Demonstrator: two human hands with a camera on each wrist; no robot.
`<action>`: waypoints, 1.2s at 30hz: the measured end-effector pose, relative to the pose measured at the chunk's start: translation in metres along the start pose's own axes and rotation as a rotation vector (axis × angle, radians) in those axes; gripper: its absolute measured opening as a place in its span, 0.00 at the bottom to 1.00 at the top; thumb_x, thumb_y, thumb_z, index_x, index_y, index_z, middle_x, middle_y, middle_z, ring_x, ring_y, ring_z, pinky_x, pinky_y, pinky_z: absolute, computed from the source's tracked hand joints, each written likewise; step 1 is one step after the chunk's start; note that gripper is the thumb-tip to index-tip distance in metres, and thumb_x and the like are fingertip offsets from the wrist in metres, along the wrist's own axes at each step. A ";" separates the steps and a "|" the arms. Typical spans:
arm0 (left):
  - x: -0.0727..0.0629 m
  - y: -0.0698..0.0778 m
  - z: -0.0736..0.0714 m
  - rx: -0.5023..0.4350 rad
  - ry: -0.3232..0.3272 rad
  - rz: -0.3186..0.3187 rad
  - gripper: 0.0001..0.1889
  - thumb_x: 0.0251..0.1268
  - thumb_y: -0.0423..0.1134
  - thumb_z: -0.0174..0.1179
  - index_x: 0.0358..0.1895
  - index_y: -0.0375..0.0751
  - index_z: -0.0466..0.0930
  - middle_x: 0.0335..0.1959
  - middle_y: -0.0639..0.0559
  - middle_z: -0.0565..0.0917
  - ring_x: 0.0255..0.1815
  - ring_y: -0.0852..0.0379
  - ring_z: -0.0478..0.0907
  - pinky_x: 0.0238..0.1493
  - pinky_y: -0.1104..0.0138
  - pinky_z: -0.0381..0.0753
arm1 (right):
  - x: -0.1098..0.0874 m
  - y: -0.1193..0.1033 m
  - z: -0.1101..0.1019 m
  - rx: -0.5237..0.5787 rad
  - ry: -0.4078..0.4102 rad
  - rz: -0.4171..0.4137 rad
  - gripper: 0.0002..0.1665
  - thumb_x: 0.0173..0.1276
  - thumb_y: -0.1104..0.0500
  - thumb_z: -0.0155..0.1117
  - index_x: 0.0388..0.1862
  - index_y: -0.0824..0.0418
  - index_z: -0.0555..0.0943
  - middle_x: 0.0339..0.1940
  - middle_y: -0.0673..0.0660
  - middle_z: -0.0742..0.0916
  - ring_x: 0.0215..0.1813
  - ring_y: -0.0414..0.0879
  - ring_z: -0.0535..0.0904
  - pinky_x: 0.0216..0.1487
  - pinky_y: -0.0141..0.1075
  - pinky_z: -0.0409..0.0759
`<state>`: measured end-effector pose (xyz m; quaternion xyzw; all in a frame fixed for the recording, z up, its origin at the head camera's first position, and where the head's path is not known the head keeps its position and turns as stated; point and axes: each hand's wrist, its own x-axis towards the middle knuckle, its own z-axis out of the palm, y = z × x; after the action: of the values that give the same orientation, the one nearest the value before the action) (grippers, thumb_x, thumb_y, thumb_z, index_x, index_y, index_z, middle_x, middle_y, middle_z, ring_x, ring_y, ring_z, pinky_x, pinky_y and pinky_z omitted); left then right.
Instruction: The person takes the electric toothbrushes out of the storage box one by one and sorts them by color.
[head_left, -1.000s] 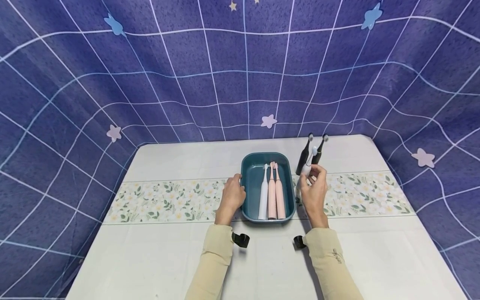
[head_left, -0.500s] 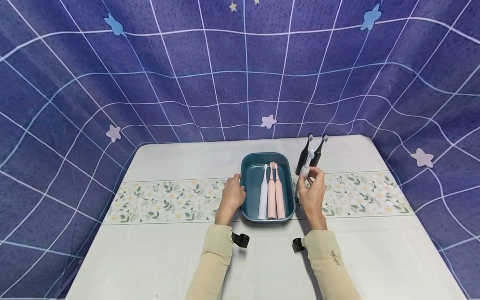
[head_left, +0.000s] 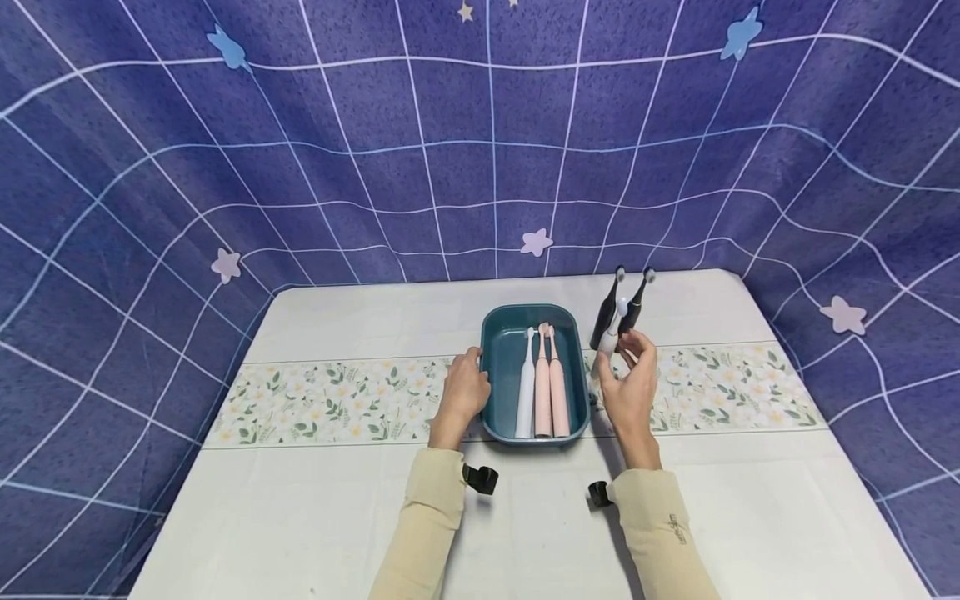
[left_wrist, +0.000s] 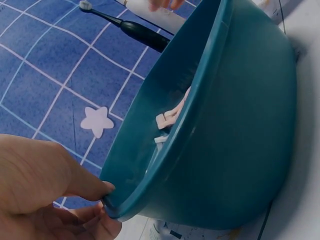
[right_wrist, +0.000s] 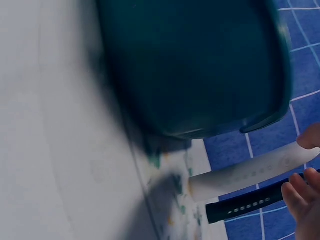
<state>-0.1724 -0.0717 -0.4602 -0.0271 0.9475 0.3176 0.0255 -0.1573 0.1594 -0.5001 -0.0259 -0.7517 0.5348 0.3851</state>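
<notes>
My left hand (head_left: 462, 390) pinches the left rim of a teal plastic bin (head_left: 495, 408), thumb inside and fingers outside in the left wrist view. In the bin lie a white electric toothbrush (head_left: 527, 392) and two pink electric toothbrushes (head_left: 542, 396), side by side. Right of the bin, another white electric toothbrush (head_left: 609, 340) stands upright on the table, close in front of two black electric toothbrushes (head_left: 604, 321). My right hand (head_left: 630, 387) is around this white one with fingers spread off it. In the right wrist view, the thumb (right_wrist: 311, 137) overlaps its upper handle.
A white cloth with a floral band (head_left: 337, 400) covers the table (head_left: 322, 517). Behind and at both sides hangs a blue grid-patterned curtain (head_left: 450, 183) with stars. A small black camera (head_left: 480, 479) sits at the left wrist, another (head_left: 599, 493) at the right.
The white toothbrush in my right hand has moved slightly left, next to the black ones. My right fingers have since spread away from it. The left hand stays on the bin's rim.
</notes>
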 end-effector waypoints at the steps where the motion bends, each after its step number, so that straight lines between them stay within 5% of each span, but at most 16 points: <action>1: 0.000 0.000 0.000 0.000 0.000 -0.001 0.22 0.67 0.31 0.54 0.64 0.38 0.70 0.57 0.36 0.76 0.59 0.41 0.74 0.58 0.51 0.75 | 0.000 -0.002 -0.001 0.007 0.006 0.003 0.32 0.56 0.73 0.66 0.59 0.72 0.67 0.52 0.66 0.78 0.55 0.56 0.77 0.58 0.38 0.76; 8: 0.001 -0.001 -0.002 -0.011 -0.006 -0.016 0.22 0.68 0.31 0.54 0.65 0.39 0.69 0.58 0.37 0.75 0.59 0.41 0.74 0.58 0.51 0.75 | -0.005 -0.032 -0.003 0.041 0.020 0.024 0.32 0.56 0.76 0.64 0.60 0.74 0.66 0.52 0.71 0.78 0.55 0.61 0.76 0.59 0.48 0.74; 14: 0.001 -0.002 -0.001 -0.007 -0.003 -0.021 0.22 0.68 0.31 0.54 0.65 0.39 0.69 0.57 0.37 0.75 0.58 0.42 0.75 0.56 0.51 0.76 | -0.011 -0.064 0.000 0.020 0.019 -0.043 0.30 0.53 0.80 0.63 0.57 0.80 0.66 0.50 0.75 0.78 0.53 0.65 0.76 0.54 0.52 0.75; 19: 0.001 -0.002 0.000 -0.007 0.003 -0.018 0.22 0.68 0.31 0.54 0.65 0.39 0.69 0.58 0.37 0.75 0.59 0.41 0.74 0.57 0.51 0.75 | -0.017 -0.054 0.009 0.042 0.008 -0.075 0.31 0.53 0.79 0.64 0.57 0.77 0.68 0.50 0.71 0.79 0.51 0.62 0.77 0.53 0.46 0.77; 27: 0.000 -0.003 0.000 0.002 0.009 -0.002 0.22 0.67 0.31 0.54 0.64 0.39 0.70 0.57 0.36 0.76 0.59 0.41 0.74 0.57 0.51 0.75 | -0.026 -0.041 0.028 0.024 -0.195 0.014 0.35 0.57 0.73 0.66 0.62 0.72 0.65 0.55 0.68 0.76 0.54 0.59 0.78 0.56 0.41 0.77; 36: 0.000 -0.001 0.001 -0.006 -0.001 0.000 0.22 0.67 0.31 0.54 0.64 0.38 0.70 0.57 0.36 0.76 0.59 0.41 0.74 0.58 0.51 0.74 | -0.030 -0.047 0.044 -0.105 -0.407 0.160 0.41 0.56 0.68 0.69 0.67 0.71 0.62 0.55 0.70 0.76 0.53 0.61 0.77 0.55 0.48 0.78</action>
<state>-0.1728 -0.0719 -0.4610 -0.0269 0.9466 0.3203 0.0259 -0.1448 0.0912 -0.4835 0.0032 -0.8363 0.5179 0.1798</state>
